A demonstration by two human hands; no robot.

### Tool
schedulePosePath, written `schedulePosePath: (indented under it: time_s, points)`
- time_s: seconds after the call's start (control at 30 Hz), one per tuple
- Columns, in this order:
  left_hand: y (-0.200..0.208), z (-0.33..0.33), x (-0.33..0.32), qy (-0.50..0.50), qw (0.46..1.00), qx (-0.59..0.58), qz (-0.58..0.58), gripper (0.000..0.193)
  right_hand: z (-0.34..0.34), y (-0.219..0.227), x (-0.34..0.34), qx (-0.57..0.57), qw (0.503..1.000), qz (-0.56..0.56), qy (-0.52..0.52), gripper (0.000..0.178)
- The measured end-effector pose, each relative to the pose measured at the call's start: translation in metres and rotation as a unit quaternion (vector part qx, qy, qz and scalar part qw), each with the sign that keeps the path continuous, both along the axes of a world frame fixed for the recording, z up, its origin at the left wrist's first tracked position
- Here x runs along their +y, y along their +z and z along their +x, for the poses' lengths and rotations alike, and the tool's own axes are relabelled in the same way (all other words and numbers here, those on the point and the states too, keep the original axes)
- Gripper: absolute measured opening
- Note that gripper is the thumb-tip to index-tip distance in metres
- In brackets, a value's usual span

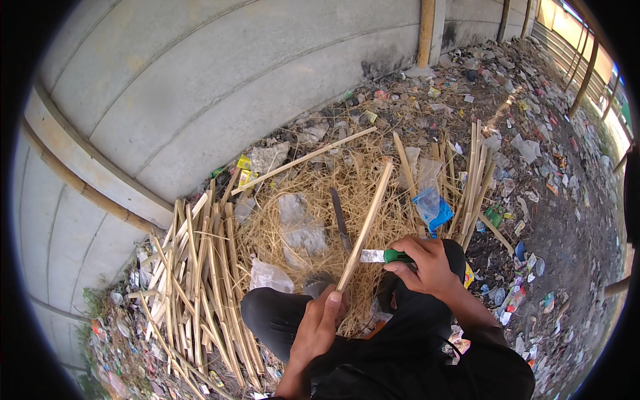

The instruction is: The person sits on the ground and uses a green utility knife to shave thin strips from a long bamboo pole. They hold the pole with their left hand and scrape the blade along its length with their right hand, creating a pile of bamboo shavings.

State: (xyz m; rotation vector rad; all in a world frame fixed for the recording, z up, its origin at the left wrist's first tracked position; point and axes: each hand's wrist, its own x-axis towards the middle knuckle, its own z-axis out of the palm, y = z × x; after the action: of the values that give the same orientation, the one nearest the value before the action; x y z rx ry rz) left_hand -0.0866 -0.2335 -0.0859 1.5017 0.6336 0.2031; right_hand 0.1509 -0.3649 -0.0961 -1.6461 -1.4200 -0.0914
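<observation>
At 8 o'clock, a loose pile of pale wooden strips (pixel 200 287) leans and crosses itself near the concrete wall (pixel 220 80). Next come straw-coloured shavings (pixel 267 233), spread around a crumpled clear plastic sheet (pixel 300 223). At 6 o'clock, the left hand (pixel 317 328) pinches the lower end of the held strip (pixel 367 227), thumb laid along it. A dark flat bar (pixel 340 220) lies on the shavings just left of that strip, which stands near the middle of the view, raised over the litter. At 4 o'clock, the right hand (pixel 427 267) wraps the green handle of a broad-bladed knife (pixel 375 256), fingers closed round it. Farther right, a blue plastic packet (pixel 435 208) lies beside a standing bundle of strips (pixel 475 187) toward 3 o'clock.

The step in hand looks like shaving the strip's side; a further stroke would call for a firm left pinch and the blade flat against the wood. The blade meets the strip's right edge, though whether it bites cannot be told. The strip's long axis runs from 7 to 1 o'clock, free end toward 1; the blade points to 9.
</observation>
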Motion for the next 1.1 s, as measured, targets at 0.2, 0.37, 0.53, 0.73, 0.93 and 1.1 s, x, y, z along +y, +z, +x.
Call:
schedulePosePath:
  time_s: [0.2,0.37,0.53,0.73,0.93,1.1]
  points:
    - [-0.001,0.004,-0.005,-0.028,0.998,0.018,-0.061,0.064,-0.011,0.007,0.008,-0.082,0.997,0.003,0.013,0.032]
    - [0.001,0.007,-0.008,-0.02,0.999,0.036,0.024,0.059,-0.014,0.013,0.009,-0.102,0.995,-0.016,-0.003,0.031]
    - [0.001,0.01,-0.011,-0.003,0.988,0.018,0.151,0.055,-0.012,0.014,0.008,-0.119,0.993,-0.013,-0.02,0.031]
    - [-0.002,0.001,-0.012,-0.014,0.988,0.034,0.153,0.067,0.015,0.021,0.011,-0.096,0.99,0.024,-0.105,0.025]
    - [0.002,-0.017,-0.018,-0.079,0.989,0.064,0.105,0.07,0.086,0.037,-0.009,-0.009,0.952,0.043,-0.303,0.024]
    - [-0.003,-0.007,-0.007,-0.043,0.994,0.07,0.072,0.067,0.039,0.019,0.001,-0.054,0.99,0.043,-0.123,0.024]
